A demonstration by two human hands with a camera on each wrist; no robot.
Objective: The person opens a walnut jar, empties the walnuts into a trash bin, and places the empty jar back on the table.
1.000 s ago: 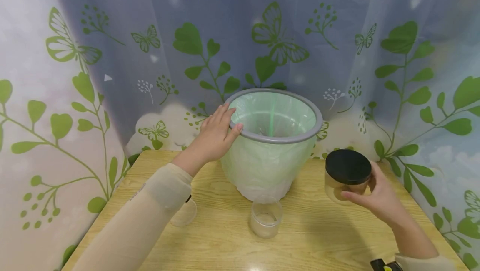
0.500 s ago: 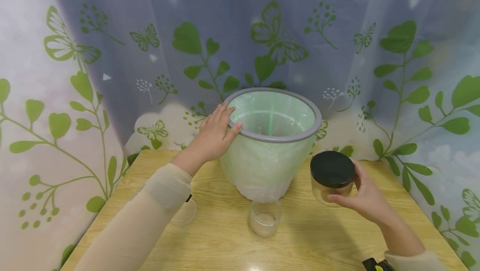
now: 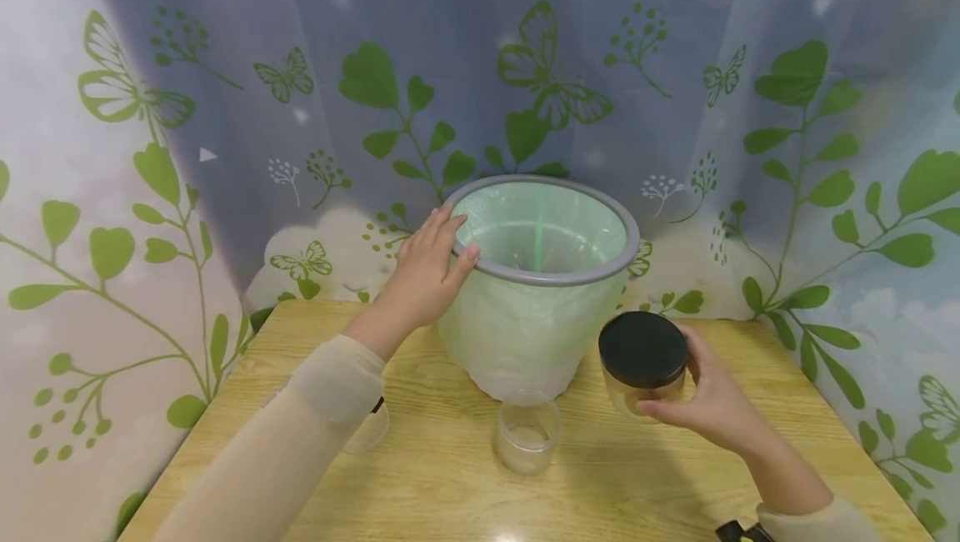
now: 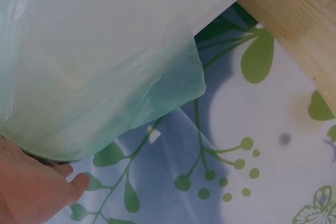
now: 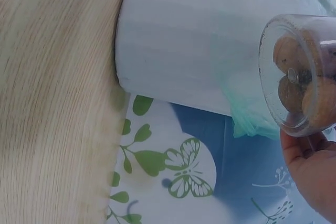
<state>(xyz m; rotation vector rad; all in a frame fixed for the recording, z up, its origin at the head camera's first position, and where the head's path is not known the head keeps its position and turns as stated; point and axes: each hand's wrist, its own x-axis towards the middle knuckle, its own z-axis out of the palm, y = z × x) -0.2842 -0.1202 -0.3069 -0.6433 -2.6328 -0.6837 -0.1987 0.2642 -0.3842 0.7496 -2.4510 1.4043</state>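
My right hand (image 3: 708, 396) holds a clear jar with a black lid (image 3: 642, 350) above the table, right of the bin. In the right wrist view, several round brown, walnut-like pieces (image 5: 317, 100) show through the jar's (image 5: 266, 74) base. My left hand (image 3: 427, 271) rests on the left side of the bin's grey rim (image 3: 558, 278), its fingers fairly straight. The bin (image 3: 525, 333) wears a pale green plastic liner (image 3: 581, 229); its bottom is hard to make out. In the left wrist view, the hand (image 4: 34, 187) touches the rim beside the draped liner (image 4: 105, 77).
A small clear open cup (image 3: 528, 442) stands on the wooden table (image 3: 450, 500) in front of the bin. Another clear round piece (image 3: 369, 431) lies at the left, partly behind the sleeve (image 3: 288, 425). A patterned curtain (image 3: 450, 17) hangs behind and at both sides.
My right hand has carried the jar left and slightly nearer me, closer to the bin. My left hand stays on the rim. The whole view has drifted slightly.
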